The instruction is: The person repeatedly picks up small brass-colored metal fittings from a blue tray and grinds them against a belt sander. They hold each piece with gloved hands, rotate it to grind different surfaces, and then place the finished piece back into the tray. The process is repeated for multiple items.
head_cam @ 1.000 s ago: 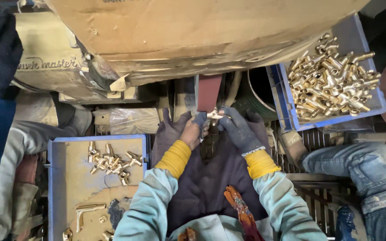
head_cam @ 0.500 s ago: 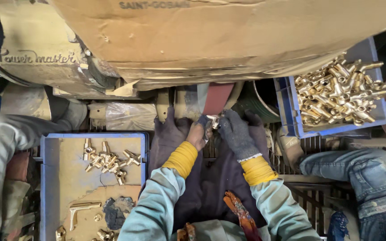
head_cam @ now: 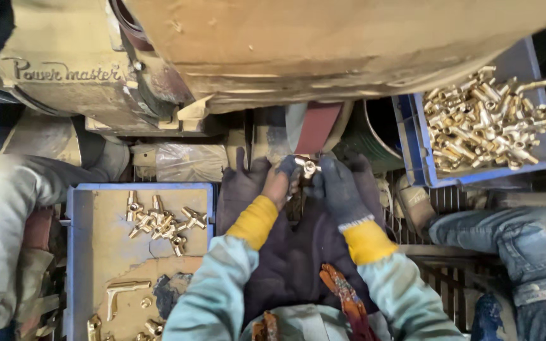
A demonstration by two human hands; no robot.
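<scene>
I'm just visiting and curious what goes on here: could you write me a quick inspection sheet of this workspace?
Surface: dusty machine body with a red-brown belt.
Job's things: small brass fitting held just below the belt.
Clutter: left tray with few fittings; right tray heaped full.
Grippers: left hand and right hand, gloved, fingers pinching the fitting.
Cables: nothing seen.
Surroundings: another person's jeans at right, a sleeve at left.

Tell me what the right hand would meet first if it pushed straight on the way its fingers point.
Probably the reddish-brown sanding belt, just beyond the brass fitting that the right hand pinches; depth is unclear.
</scene>
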